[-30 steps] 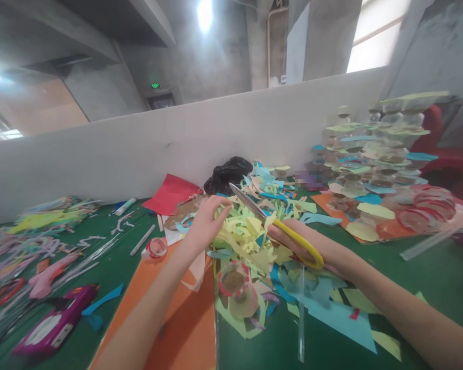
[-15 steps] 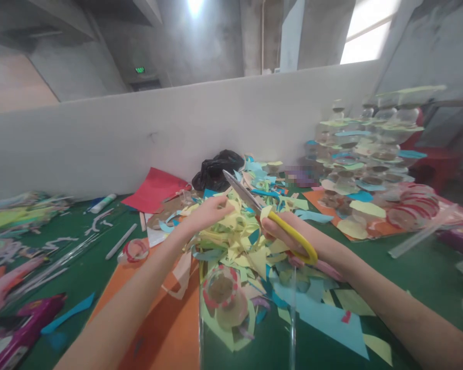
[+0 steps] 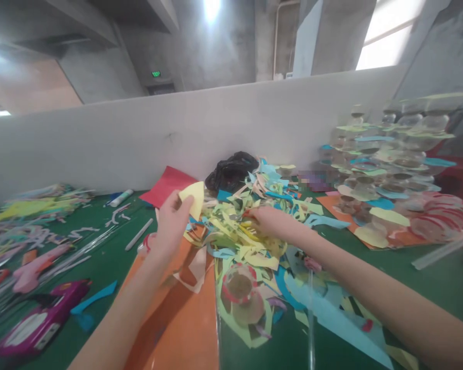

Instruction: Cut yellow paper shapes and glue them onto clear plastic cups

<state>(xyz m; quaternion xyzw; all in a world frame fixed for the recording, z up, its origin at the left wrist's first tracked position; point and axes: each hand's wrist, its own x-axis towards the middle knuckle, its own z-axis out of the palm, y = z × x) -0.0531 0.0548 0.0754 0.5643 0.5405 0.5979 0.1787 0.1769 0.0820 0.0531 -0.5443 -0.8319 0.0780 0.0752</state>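
My left hand (image 3: 173,218) is closed in a pinch on a piece of pale yellow paper (image 3: 195,199), held up in front of a red sheet (image 3: 172,186). My right hand (image 3: 268,220) is down at the heap of paper scraps (image 3: 260,257), its fingers curled among the cut pieces. Beneath it a yellow curved shape shows, perhaps the scissors' handle; the blades are not visible. What its fingers grip, if anything, is hidden. Nearer me, a small clear cup with a red-and-white rim (image 3: 239,283) stands on green paper.
A black plastic bag (image 3: 231,172) lies behind the heap. Tiers of clear cups and paper (image 3: 381,164) rise at the right. Orange board (image 3: 185,318) lies below my left arm. A pink glue gun (image 3: 42,267) and a purple box (image 3: 42,324) are at the left.
My left hand has risen and moved left, now with yellow paper in it. My right hand has lowered into the scraps; the scissors it held up are no longer clearly visible. The view has shifted.
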